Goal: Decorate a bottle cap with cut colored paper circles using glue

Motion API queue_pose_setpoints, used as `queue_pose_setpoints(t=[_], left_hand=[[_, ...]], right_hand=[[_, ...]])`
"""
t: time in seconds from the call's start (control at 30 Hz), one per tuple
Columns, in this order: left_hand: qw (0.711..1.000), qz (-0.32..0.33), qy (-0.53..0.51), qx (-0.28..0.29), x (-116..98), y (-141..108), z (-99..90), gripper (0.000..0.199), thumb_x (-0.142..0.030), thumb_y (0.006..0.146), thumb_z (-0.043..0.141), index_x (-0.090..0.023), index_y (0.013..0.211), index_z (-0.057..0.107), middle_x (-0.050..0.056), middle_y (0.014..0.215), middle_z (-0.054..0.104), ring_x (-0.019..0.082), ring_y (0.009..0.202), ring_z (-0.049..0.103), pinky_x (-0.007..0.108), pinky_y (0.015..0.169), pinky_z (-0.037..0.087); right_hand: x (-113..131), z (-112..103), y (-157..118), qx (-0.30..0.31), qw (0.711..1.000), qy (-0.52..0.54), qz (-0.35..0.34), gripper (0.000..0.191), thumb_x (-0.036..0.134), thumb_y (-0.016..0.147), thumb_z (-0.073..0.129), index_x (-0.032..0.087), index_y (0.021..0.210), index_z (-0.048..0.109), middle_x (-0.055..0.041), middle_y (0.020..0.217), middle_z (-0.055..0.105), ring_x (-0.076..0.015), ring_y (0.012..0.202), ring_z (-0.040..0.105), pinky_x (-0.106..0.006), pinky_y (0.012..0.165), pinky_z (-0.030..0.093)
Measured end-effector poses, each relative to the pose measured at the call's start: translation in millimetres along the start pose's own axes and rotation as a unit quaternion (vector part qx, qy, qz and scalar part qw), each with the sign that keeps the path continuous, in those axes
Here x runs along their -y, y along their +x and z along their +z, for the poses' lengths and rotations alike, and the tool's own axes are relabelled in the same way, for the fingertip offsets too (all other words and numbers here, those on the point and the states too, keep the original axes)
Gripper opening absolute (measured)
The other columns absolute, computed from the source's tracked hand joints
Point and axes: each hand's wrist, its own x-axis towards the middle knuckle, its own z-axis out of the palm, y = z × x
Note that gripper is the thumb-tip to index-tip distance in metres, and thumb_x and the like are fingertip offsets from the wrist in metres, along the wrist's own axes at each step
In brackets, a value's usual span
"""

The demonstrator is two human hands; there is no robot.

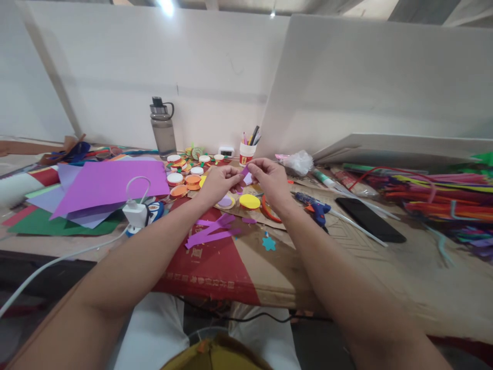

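Both hands meet over the middle of the cardboard-covered table. My left hand (223, 180) and my right hand (266, 177) pinch a small purple piece of paper (246, 171) between them. Just below lie a yellow disc (250, 201) and a pale lilac disc (225, 201). Several purple paper strips (211, 232) lie crossed nearer to me, with a teal flower-shaped cutout (268, 243) to their right. Scissors with an orange-red handle (265, 208) are partly hidden by my right hand.
Purple paper sheets (115, 180) and a white plug adapter (135, 213) lie left. A bottle (162, 128), white and orange discs (192, 181) and a pen cup (247, 153) stand behind. Right are a blue glue gun (318, 210), black phone (370, 219) and colourful pipe cleaners (431, 192).
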Motion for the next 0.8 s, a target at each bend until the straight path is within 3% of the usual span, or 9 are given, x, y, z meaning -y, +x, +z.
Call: queue_pose_setpoints(t=[0.17,0.37,0.57,0.8], left_hand=[[0.999,0.017,-0.036,-0.015,1.8,1.5,0.1,0.019,-0.033,0.079,0.068,-0.015,0.078,0.063,0.003,0.067,0.068,0.009,0.055,0.058,0.023,0.056,0.047],[0.994,0.037,-0.093,-0.049,4.0,3.1,2.0,0.020,-0.029,0.073,0.073,-0.014,0.082,0.065,0.001,0.074,0.069,0.007,0.059,0.056,0.022,0.059,0.046],[0.990,0.072,-0.108,-0.056,4.2,2.4,5.6,0.027,-0.030,0.069,0.077,-0.015,0.089,0.067,0.001,0.079,0.068,0.008,0.064,0.059,0.023,0.062,0.047],[0.988,0.052,-0.129,-0.075,4.5,2.5,7.7,0.023,-0.029,0.072,0.074,-0.014,0.087,0.065,0.001,0.072,0.069,0.009,0.061,0.061,0.024,0.062,0.047]], right_hand=[[1.3,0.4,-0.6,-0.014,1.000,0.009,-0.013,0.012,0.030,0.079,0.063,0.018,0.080,0.064,0.0030,0.066,0.058,-0.0080,0.057,0.049,-0.022,0.056,0.040],[-1.6,4.5,-0.5,-0.031,0.991,0.131,0.011,0.015,0.032,0.077,0.067,0.019,0.075,0.061,0.0053,0.060,0.053,-0.0063,0.052,0.045,-0.020,0.051,0.037],[0.2,7.9,-2.0,-0.023,0.966,0.247,0.077,0.016,0.030,0.074,0.071,0.019,0.073,0.060,0.0057,0.059,0.050,-0.0058,0.053,0.043,-0.018,0.049,0.036],[0.3,10.1,-2.8,-0.030,0.963,0.249,0.093,0.018,0.030,0.076,0.070,0.019,0.073,0.056,0.0054,0.063,0.049,-0.0061,0.053,0.043,-0.019,0.050,0.037]])
